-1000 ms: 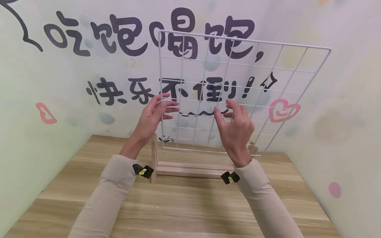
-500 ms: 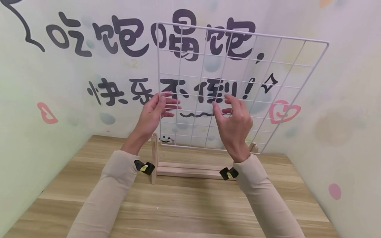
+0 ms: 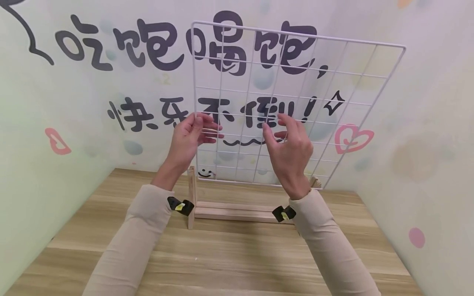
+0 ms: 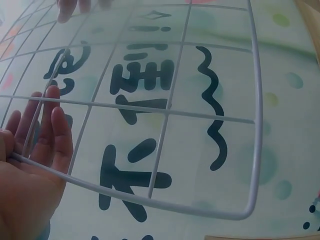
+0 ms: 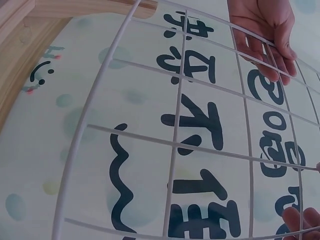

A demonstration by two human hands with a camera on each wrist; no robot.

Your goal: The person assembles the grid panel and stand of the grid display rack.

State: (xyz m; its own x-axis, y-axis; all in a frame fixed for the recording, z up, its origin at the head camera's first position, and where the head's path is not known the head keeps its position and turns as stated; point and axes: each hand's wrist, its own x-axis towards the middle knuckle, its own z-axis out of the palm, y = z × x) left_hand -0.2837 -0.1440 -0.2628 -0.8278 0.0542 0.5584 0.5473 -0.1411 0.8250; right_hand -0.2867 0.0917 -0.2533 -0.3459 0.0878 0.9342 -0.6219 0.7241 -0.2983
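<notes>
My left hand (image 3: 187,137) grips a white wire grid panel (image 3: 298,34) at its left edge. The thumb lies on the near side and the fingers reach behind the wires, as the left wrist view also shows. Nearer the panel's middle, my right hand (image 3: 290,152) holds the wires with bent thumb and fingers; its fingertips (image 5: 295,220) show behind a wire in the right wrist view. The panel is held up, tilted, in front of the wall. Below it stands a wooden frame (image 3: 237,214) with a low rail and two end posts, the right one mostly hidden by my forearm.
The wood-grain table (image 3: 222,263) carries the frame near its back edge. Behind rises a pale wall (image 3: 81,135) with large black lettering, coloured spots and pink heart drawings. More wall closes in on the right side.
The wire grid panel has risen and shifted slightly left, its lower edge now higher over the wooden frame. Both hands have moved up a little with it, keeping their hold.
</notes>
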